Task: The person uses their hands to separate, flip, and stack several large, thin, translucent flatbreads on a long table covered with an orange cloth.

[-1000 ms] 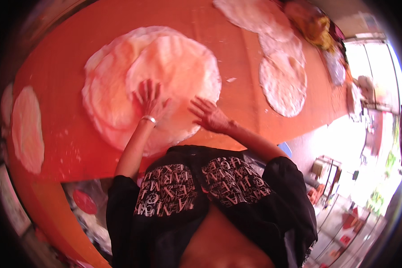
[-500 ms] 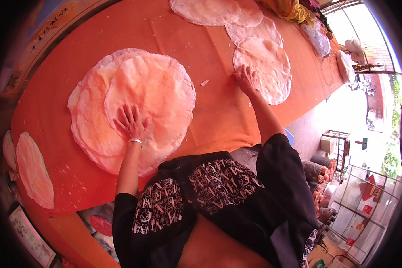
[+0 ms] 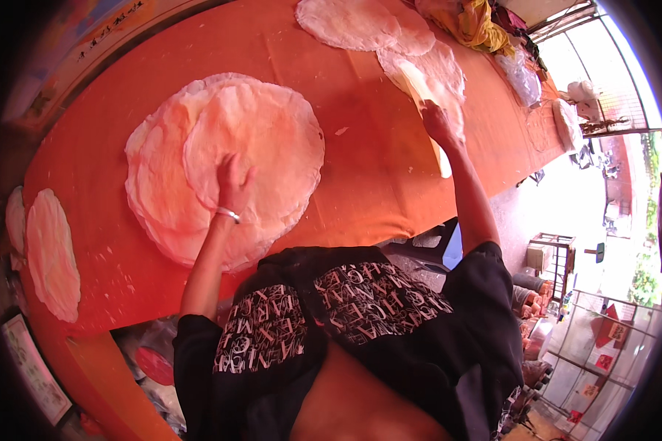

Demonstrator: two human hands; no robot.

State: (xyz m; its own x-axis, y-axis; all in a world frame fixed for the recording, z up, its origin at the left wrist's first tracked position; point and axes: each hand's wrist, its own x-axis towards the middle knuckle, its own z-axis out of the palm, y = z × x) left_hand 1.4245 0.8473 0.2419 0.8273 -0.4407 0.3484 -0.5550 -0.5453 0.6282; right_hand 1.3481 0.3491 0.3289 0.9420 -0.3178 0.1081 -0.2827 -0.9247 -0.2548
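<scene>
A stack of large, thin, round flatbreads (image 3: pixel 261 140) lies on the orange-covered table in front of me. My left hand (image 3: pixel 234 185) is at the stack's lower middle, thumb apart from the fingers and nothing in its grasp. Farther right, my right hand (image 3: pixel 438 123) grips a single thin flatbread (image 3: pixel 413 82). That sheet is raised on edge, so it shows as a narrow pale strip above and below the hand. Behind it, more flatbreads (image 3: pixel 349 23) overlap in a row toward the far edge.
Another flatbread (image 3: pixel 51 253) rests at the table's left end. Yellow cloth (image 3: pixel 472 26) and a clear plastic bag (image 3: pixel 521 77) sit at the far right of the orange tabletop (image 3: pixel 360 198). A metal rack (image 3: pixel 552 257) stands on the floor to the right.
My right hand has closed on the single flatbread, which lay flat before and is now tipped up. It has moved slightly right and up. My left hand's fingers have drawn closer together.
</scene>
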